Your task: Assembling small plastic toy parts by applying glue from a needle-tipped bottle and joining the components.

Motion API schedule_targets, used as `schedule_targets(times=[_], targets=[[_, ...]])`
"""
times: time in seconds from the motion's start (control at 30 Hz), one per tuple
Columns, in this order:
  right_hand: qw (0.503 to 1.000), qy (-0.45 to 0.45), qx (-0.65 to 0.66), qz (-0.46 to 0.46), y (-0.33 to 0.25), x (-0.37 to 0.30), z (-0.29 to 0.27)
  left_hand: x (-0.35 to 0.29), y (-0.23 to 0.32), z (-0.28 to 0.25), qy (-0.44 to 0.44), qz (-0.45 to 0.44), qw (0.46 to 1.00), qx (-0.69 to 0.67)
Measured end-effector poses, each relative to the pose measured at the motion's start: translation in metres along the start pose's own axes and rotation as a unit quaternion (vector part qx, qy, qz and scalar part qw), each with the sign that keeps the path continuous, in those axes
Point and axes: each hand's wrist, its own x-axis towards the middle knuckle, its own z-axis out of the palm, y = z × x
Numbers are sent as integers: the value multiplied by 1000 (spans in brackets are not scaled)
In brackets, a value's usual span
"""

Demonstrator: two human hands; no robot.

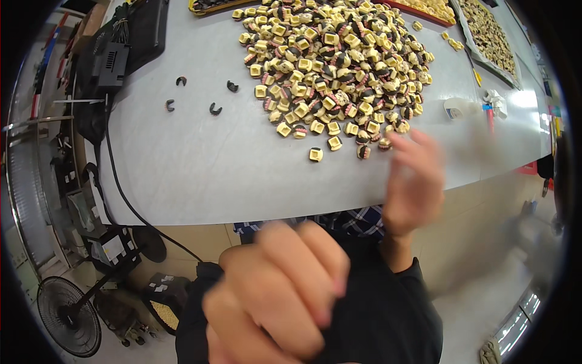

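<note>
A big heap of small cream-and-black moulded pieces (327,67), with pink gum-like strips and square hollows, lies on the grey table (200,176). My right hand (415,182) is over the heap's near right edge, blurred, its fingers stretched out and apart. Its fingertips are close to one loose piece (385,144); whether they touch cannot be made out. Close in front of me, my left hand (273,291) is raised with curled fingers. Whatever it holds, if anything, is hidden. Several small black U-shaped parts (215,109) lie left of the heap.
A red tray (418,9) of yellowish parts and a pale tray (492,45) of mixed pieces stand at the far right. A white round item (453,108) lies nearer. A black cable (124,194) drops over the table's left side, above a floor fan (70,316).
</note>
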Motion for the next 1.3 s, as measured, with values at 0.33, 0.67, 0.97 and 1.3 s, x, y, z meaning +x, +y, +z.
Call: schedule_targets(times=[0.33,0.67,0.97,1.3], targets=[[934,286,-14,212,55,4,-61,0,-4,-93,100,-142,555,814],[947,161,-42,274,94,21,-68,7,-5,-97,104,-192,571,791],[948,117,37,294,72,34,-68,0,-14,-90,152,-160,648,729],[859,138,445,214,40,-1,-39,-18,-39,-31,84,-177,875,443]])
